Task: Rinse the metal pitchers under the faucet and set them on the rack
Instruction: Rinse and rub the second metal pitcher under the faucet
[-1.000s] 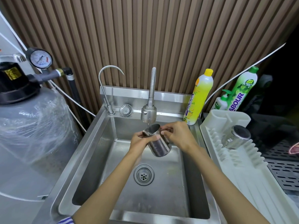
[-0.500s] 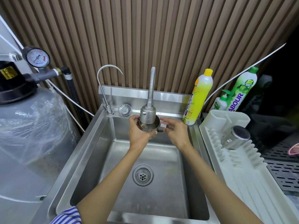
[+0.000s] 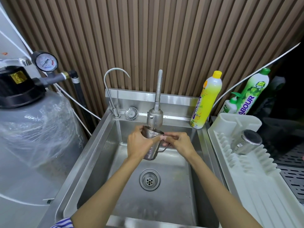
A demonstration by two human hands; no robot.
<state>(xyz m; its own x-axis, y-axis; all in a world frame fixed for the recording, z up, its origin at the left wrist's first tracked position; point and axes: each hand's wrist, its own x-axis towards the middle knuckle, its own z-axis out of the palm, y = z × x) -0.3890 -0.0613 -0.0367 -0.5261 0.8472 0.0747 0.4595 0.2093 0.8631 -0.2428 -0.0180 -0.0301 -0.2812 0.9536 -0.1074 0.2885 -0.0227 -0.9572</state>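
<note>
as the pitcher comes back down off the nozzle, the head view, our only angle, shows the change. the metal pitcher [image 3: 154,150] now sits just under the faucet head [image 3: 155,117], mouth up and tipped a little toward us. half a second ago its rim was pushed right up round that nozzle.

left hand [image 3: 139,143] wraps the body, thumb across the front and fingers curled round the far side. right hand [image 3: 181,142] is curled in on the handle side, pinching at the handle and rim. both hands are holding, neither one free.

it all hangs over the sink basin [image 3: 102,153], above and behind the drain [image 3: 149,179]. is water running? can't tell, no stream shows clearly.

my read: the inside has had its dose of water and this rinse is close to done, with a swirl and a tip-out the likely follow-up.

over on the right, the white rack [image 3: 246,178] already carries one upturned pitcher [image 3: 248,143], leaning among the prongs with its base toward us. so this one looks to be second in line, and it's well apart from the rack for now.
</note>
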